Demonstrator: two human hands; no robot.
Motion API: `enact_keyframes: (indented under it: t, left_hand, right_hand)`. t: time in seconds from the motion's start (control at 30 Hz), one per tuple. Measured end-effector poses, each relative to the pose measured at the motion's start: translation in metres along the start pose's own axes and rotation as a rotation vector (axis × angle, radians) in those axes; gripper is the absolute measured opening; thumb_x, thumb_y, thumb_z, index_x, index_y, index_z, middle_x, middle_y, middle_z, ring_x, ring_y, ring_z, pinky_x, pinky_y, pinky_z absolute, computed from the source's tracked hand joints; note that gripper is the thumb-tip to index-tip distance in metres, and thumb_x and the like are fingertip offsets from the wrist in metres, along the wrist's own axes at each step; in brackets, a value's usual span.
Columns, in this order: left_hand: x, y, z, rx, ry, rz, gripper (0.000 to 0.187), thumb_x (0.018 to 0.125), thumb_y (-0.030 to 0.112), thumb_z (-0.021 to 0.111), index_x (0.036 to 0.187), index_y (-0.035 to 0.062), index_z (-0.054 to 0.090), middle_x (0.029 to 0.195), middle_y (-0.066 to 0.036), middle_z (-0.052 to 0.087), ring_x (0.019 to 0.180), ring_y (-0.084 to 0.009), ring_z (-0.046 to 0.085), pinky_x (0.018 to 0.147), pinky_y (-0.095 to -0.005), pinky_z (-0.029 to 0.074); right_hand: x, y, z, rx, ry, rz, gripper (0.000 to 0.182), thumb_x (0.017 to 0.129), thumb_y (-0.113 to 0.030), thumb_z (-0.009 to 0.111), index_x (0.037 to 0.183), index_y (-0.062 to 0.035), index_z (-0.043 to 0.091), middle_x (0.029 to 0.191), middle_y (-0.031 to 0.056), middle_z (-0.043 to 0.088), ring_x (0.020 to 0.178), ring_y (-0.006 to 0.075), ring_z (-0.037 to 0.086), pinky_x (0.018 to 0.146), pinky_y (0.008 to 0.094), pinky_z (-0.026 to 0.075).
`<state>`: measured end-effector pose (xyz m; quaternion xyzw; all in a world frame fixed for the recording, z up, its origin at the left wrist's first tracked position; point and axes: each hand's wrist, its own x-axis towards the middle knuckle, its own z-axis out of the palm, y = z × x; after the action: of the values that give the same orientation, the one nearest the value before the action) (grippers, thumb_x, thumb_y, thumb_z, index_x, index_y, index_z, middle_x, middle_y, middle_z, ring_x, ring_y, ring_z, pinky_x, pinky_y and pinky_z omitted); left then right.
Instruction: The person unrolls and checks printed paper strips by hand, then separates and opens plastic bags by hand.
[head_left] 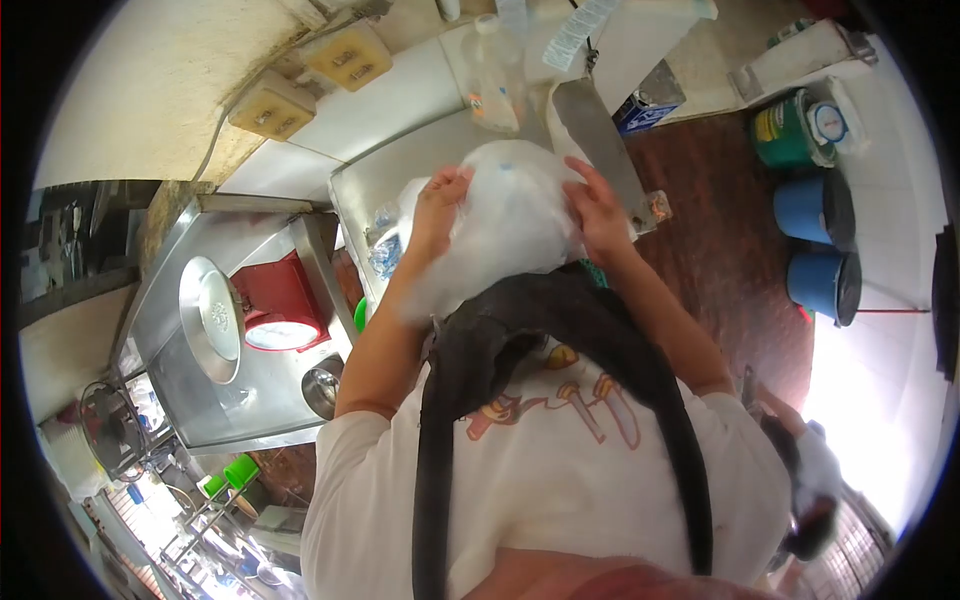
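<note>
A translucent white plastic bag (512, 215) is spread between my hands, over the steel counter and against the front of a dark apron (540, 300). At its left edge, my left hand (440, 208) is closed on the plastic with curled fingers. On the opposite side my right hand (600, 212) grips the bag's edge between thumb and fingers. The lower left part of the bag is blurred, and I cannot make out whether anything is inside. Crumpled clear plastic (385, 250) lies beside my left forearm.
Behind the bag stands a clear plastic jug (492, 85) on the steel counter (390, 150). A red scale (283, 300) with a metal pan (210, 318) and a steel bowl (321, 388) are to the left. Blue buckets (808, 210) line the right wall; another person (805, 470) is at lower right.
</note>
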<state>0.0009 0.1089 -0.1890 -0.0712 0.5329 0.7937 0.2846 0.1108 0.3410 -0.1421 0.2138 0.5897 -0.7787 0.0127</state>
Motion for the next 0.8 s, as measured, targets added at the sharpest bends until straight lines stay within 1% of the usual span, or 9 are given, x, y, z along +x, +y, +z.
enact_keyframes:
  t: [0.1, 0.23, 0.33, 0.43, 0.53, 0.67, 0.73, 0.77, 0.8]
  left_hand:
    - [0.01, -0.044, -0.011, -0.256, 0.008, -0.119, 0.008, 0.092, 0.01, 0.062, 0.099, 0.0048, 0.062, 0.088, -0.005, 0.066, 0.077, -0.0149, 0.064, 0.067, -0.0313, 0.056]
    - [0.022, -0.06, -0.004, -0.136, 0.133, -0.148, 0.008, 0.091, 0.006, 0.062, 0.098, 0.0025, 0.062, 0.091, -0.009, 0.068, 0.078, -0.0186, 0.066, 0.069, -0.0343, 0.058]
    - [0.025, -0.068, -0.002, -0.042, 0.159, -0.147, 0.01, 0.091, 0.005, 0.062, 0.1, 0.0019, 0.063, 0.091, -0.008, 0.069, 0.08, -0.0183, 0.067, 0.07, -0.033, 0.057]
    - [0.031, -0.08, -0.006, 0.012, 0.174, -0.073, 0.013, 0.091, 0.007, 0.063, 0.103, 0.0015, 0.064, 0.089, -0.007, 0.069, 0.08, -0.0172, 0.066, 0.071, -0.0311, 0.055]
    - [0.03, -0.077, -0.022, 0.25, 0.085, -0.038, 0.02, 0.091, 0.012, 0.066, 0.108, 0.0011, 0.065, 0.092, -0.008, 0.071, 0.082, -0.0175, 0.068, 0.074, -0.0307, 0.054]
    - [-0.012, -0.026, -0.049, 0.839, 0.052, 0.151, 0.04, 0.087, 0.018, 0.072, 0.122, 0.0017, 0.062, 0.109, -0.016, 0.07, 0.098, -0.0248, 0.068, 0.084, -0.0359, 0.053]
    - [-0.05, 0.025, -0.006, 0.956, 0.022, 0.424, 0.05, 0.083, 0.017, 0.075, 0.127, 0.0023, 0.058, 0.119, -0.019, 0.065, 0.107, -0.0292, 0.065, 0.09, -0.0384, 0.051]
    - [-0.061, 0.039, 0.011, 1.012, 0.004, 0.562, 0.055, 0.081, 0.017, 0.077, 0.13, 0.0026, 0.056, 0.125, -0.021, 0.063, 0.112, -0.0315, 0.063, 0.093, -0.0396, 0.05]
    - [-0.061, 0.037, 0.021, 0.998, -0.04, 0.495, 0.06, 0.079, 0.016, 0.078, 0.132, 0.0027, 0.054, 0.127, -0.021, 0.062, 0.114, -0.0327, 0.062, 0.094, -0.0401, 0.05]
  right_hand:
    - [0.029, 0.047, -0.014, -0.227, 0.111, -0.013, 0.03, 0.098, -0.015, 0.056, 0.127, -0.005, 0.056, 0.097, 0.0035, 0.065, 0.078, 0.011, 0.057, 0.071, 0.0251, 0.046]
    - [0.051, 0.065, -0.013, -0.602, 0.213, -0.108, 0.028, 0.1, -0.024, 0.058, 0.114, -0.0008, 0.06, 0.095, 0.0151, 0.069, 0.084, 0.0175, 0.064, 0.076, 0.0337, 0.051]
    - [0.096, 0.116, -0.035, -0.478, 0.098, -0.134, 0.029, 0.099, -0.025, 0.059, 0.114, -0.0005, 0.061, 0.095, 0.0162, 0.069, 0.089, 0.0208, 0.065, 0.08, 0.0354, 0.051]
    - [0.114, 0.108, -0.043, -0.375, -0.112, 0.024, 0.031, 0.098, -0.024, 0.06, 0.119, -0.0009, 0.059, 0.097, 0.0141, 0.068, 0.091, 0.0213, 0.065, 0.081, 0.0341, 0.052]
    - [0.1, 0.081, -0.047, 0.081, -0.138, 0.337, 0.043, 0.094, -0.021, 0.063, 0.132, -0.0024, 0.052, 0.112, 0.0153, 0.065, 0.098, 0.0212, 0.064, 0.085, 0.0344, 0.052]
    - [0.033, 0.0, -0.042, -0.394, -0.022, -0.119, 0.063, 0.088, -0.01, 0.063, 0.146, -0.0055, 0.038, 0.132, 0.0175, 0.055, 0.115, 0.0214, 0.058, 0.091, 0.0362, 0.05]
    - [0.001, -0.041, -0.03, -0.579, -0.062, -0.466, 0.071, 0.085, -0.006, 0.062, 0.15, -0.0065, 0.033, 0.138, 0.0176, 0.051, 0.123, 0.0233, 0.054, 0.094, 0.0388, 0.049]
    - [-0.003, -0.047, -0.02, -0.611, -0.136, -0.454, 0.072, 0.084, -0.005, 0.062, 0.15, -0.0073, 0.033, 0.138, 0.0171, 0.051, 0.125, 0.0254, 0.052, 0.096, 0.0396, 0.048]
    - [-0.006, -0.051, -0.006, -0.643, -0.21, -0.445, 0.073, 0.083, -0.004, 0.062, 0.15, -0.0081, 0.033, 0.139, 0.0166, 0.051, 0.127, 0.0275, 0.051, 0.098, 0.0403, 0.047]
